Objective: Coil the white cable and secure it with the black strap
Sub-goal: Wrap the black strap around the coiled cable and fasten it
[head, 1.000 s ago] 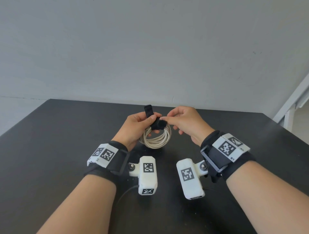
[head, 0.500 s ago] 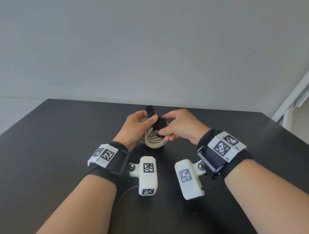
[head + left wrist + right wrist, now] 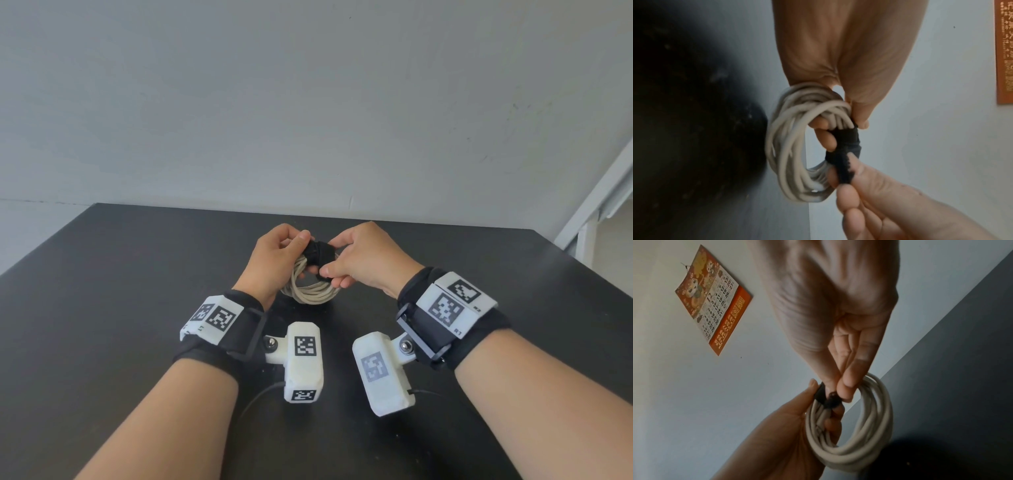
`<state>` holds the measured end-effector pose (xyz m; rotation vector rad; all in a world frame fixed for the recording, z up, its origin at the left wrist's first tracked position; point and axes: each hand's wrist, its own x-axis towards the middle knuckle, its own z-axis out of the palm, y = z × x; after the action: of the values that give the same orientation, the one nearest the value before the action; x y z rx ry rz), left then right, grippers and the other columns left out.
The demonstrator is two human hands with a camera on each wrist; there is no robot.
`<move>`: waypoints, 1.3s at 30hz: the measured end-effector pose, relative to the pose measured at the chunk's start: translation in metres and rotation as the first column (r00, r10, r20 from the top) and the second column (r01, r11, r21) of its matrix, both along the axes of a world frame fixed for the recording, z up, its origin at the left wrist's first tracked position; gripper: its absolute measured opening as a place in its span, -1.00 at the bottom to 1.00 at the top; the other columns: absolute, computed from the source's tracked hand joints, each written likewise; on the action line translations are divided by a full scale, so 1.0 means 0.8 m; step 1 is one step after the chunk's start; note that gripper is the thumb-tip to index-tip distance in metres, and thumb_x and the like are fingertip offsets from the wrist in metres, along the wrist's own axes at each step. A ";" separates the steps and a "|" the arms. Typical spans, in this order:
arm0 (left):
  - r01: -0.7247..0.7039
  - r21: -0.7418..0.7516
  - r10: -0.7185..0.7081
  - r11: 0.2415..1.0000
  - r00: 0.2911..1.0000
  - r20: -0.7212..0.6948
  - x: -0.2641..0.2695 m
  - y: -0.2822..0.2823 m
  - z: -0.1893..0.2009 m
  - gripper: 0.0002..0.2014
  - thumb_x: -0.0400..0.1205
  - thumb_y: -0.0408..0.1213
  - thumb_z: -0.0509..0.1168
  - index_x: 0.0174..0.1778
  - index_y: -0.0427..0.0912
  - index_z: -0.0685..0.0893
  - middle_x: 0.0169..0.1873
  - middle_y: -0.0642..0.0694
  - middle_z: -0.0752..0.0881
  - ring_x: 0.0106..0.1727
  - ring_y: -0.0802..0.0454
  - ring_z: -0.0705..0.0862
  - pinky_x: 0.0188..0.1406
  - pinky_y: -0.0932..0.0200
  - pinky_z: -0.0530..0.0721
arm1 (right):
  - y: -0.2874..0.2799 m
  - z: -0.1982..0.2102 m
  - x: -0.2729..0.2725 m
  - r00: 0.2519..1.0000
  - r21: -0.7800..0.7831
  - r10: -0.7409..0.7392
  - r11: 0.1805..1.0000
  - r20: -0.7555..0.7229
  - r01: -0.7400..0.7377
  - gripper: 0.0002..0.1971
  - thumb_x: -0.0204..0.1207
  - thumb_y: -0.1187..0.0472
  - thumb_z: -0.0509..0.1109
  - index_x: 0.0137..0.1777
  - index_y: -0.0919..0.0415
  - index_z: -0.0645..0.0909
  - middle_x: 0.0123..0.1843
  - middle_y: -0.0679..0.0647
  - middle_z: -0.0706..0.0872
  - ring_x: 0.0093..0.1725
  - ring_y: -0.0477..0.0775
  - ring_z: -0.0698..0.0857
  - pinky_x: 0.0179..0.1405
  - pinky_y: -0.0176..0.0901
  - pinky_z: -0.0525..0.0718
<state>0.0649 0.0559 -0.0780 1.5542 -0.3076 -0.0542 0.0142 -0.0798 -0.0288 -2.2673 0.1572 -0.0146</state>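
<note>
The coiling is done; the step in hand looks like the fastening. The white cable (image 3: 313,289) sits as a finished ring of several loose turns at the centre of the head view, held up just above the dark desk (image 3: 102,308), and the black strap (image 3: 318,251) is already wrapped round its top.

The left hand (image 3: 274,260) grips the bundle — fingers hooked through the ring, thumb pressed on the strap's outer face. The right hand (image 3: 356,260) pinches the strap's free tail between thumb and fingertips; in the left wrist view that tail (image 3: 842,168) runs toward the lower right of the frame, fuzzy along its edge.

Next, I judge, the tail must be pulled snug and pressed flat onto the wrapped band so the surfaces catch, while the left hand keeps the turns from springing apart.

The cable is round, smooth and off-white, with a rubbery, matte look; its turns cross unevenly. The strap is soft, woven, matte black — hook-and-loop, probably. The desk is flat, dull and faintly speckled.
</note>
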 end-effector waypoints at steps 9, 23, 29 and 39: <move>0.119 0.088 -0.112 0.989 0.990 -0.083 -0.002 0.009 0.004 -0.62 0.41 -0.35 0.54 0.09 -0.23 0.59 -0.13 -0.24 0.70 -0.25 -0.05 0.68 -0.18 0.12 0.68 | -0.001 -0.001 0.003 0.999 -0.078 0.053 0.996 0.005 -0.053 -0.42 0.35 0.35 0.59 0.38 0.22 0.53 -0.23 0.18 0.83 -0.30 0.07 0.82 -0.04 -0.07 0.80; 0.184 0.111 -0.188 0.977 0.982 0.028 -0.010 0.010 0.013 -0.59 0.22 -0.44 0.52 -0.06 -0.11 0.60 -0.01 -0.28 0.75 0.04 -0.22 0.74 0.12 -0.12 0.73 | -0.026 -0.021 0.005 0.994 0.125 0.108 0.986 0.031 -0.111 -0.73 0.31 0.31 0.56 0.00 0.18 0.65 -0.08 0.08 0.75 0.00 0.09 0.71 0.11 0.01 0.64; 0.161 0.161 -0.173 0.974 0.983 0.062 -0.007 0.013 0.011 -0.59 0.25 -0.46 0.56 -0.06 -0.07 0.63 -0.04 -0.23 0.76 0.06 -0.22 0.72 0.18 -0.14 0.68 | -0.025 -0.029 0.010 0.992 0.152 0.121 0.981 0.020 -0.123 -0.74 0.32 0.34 0.50 0.02 0.27 0.67 -0.07 0.19 0.76 0.02 0.17 0.72 0.17 0.10 0.65; 0.118 0.096 -0.129 0.988 0.984 0.119 -0.004 0.013 0.010 -0.64 0.24 -0.49 0.52 -0.10 -0.14 0.65 -0.09 -0.29 0.77 -0.20 0.05 0.67 -0.09 0.03 0.62 | -0.031 -0.022 0.009 0.971 0.457 0.228 0.873 -0.071 -0.171 -0.71 0.42 0.19 0.28 0.05 0.35 0.64 -0.07 0.30 0.81 -0.18 0.10 0.68 -0.15 -0.08 0.53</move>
<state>0.0616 0.0665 -0.0703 1.6279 -0.5071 -0.0685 0.0213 -0.1049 -0.0465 -1.8093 -0.0127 0.2490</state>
